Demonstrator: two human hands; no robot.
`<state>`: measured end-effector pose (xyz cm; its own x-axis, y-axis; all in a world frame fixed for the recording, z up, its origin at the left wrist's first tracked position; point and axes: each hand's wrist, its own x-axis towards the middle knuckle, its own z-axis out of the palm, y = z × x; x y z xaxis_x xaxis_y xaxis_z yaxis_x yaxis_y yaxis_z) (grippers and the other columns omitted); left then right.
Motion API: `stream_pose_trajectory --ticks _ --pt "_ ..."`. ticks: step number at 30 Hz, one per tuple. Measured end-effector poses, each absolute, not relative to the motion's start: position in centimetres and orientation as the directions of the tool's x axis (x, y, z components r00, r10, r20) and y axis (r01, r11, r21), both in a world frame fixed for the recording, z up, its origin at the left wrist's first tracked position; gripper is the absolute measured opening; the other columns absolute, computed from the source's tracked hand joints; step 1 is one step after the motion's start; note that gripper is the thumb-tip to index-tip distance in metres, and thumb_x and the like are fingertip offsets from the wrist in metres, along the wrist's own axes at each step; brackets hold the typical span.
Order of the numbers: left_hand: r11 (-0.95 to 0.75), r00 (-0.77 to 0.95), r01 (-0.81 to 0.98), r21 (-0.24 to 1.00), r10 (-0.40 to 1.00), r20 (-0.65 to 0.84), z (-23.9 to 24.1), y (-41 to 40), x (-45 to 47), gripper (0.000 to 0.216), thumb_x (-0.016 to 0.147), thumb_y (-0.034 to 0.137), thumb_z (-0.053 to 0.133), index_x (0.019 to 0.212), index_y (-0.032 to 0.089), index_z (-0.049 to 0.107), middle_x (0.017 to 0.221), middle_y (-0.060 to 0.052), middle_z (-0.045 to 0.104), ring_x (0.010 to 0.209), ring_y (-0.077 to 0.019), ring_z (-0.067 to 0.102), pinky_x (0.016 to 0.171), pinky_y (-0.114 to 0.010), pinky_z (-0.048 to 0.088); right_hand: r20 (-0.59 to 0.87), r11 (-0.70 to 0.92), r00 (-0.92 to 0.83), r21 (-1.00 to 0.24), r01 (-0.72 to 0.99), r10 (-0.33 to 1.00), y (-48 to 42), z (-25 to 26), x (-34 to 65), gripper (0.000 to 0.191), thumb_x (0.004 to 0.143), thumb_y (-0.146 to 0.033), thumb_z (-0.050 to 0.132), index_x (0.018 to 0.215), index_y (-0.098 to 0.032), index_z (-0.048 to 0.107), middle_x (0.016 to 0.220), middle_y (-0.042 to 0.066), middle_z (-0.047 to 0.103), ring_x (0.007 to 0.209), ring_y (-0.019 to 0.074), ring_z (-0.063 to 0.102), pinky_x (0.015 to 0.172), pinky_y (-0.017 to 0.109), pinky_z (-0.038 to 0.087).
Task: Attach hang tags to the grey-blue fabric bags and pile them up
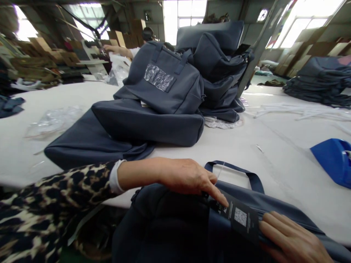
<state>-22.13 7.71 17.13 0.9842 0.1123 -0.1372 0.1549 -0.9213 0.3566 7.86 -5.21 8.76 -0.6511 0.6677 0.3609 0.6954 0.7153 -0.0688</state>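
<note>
A navy bag lies at the near edge of the table in front of me, its strap handle standing up on the far side. Across its top is a black hang tag with a white QR code and small print. My left hand reaches over the bag, index finger stretched along the tag's left part and the other fingers curled. A thin clear tag string rises beside it. My right hand grips the tag's right end, fingers bent together; its thumb is mostly hidden in shadow.
Stacked navy bags stand beyond my left arm, with more bags by a metal post. Clear plastic bags lie left. A blue plastic object and white strips are right. Another person's arm shows behind.
</note>
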Motion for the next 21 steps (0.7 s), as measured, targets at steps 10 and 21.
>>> stream_pose_trajectory --ticks 10,21 --pt "-0.934 0.979 0.193 0.302 0.202 -0.003 16.5 7.9 -22.1 0.019 0.089 0.015 0.064 0.106 0.023 0.058 0.106 -0.005 0.066 0.093 -0.0179 0.063 0.066 -0.025 0.042 0.172 0.505 -0.475 -0.3 0.809 0.863 -5.1 8.4 9.5 0.03 0.089 -0.039 0.058 0.115 -0.023 0.065 0.111 0.007 0.071 0.093 0.0226 0.071 0.075 0.025 0.059" --pt "-0.937 0.944 0.291 0.191 0.314 0.099 16.2 9.8 -23.3 0.006 0.081 0.023 0.075 0.081 0.022 0.069 0.099 -0.005 0.064 0.099 -0.0227 0.055 0.079 -0.03 0.041 -0.341 -0.066 -0.22 -0.66 0.749 0.914 -0.4 12.2 6.0 0.067 0.087 -0.069 0.047 0.142 -0.031 0.051 0.124 0.006 0.067 0.116 0.0316 0.061 0.1 0.045 0.051"
